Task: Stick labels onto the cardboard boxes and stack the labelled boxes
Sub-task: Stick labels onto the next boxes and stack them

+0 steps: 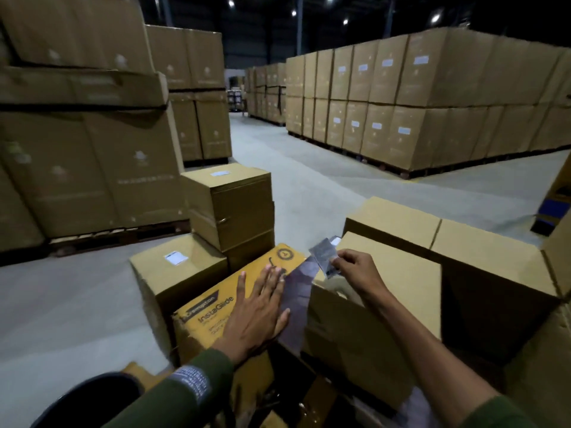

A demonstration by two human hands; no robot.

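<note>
Head view, from nine o'clock across: labelled boxes (228, 208) sit stacked on the floor. The left hand (258, 307) lies spread flat, steadying the printed yellow box (216, 307). At three o'clock the right hand (355, 270) pinches what seems a glossy label strip (323, 253) above plain matte cartons (392, 288).

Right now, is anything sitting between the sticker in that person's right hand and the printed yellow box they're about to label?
Nothing visible blocks it. The right hand pinches the label strip just beside the printed box. The left hand lies flat on the box's top, but the face beyond its fingertips, toward the strip, is bare.
</note>
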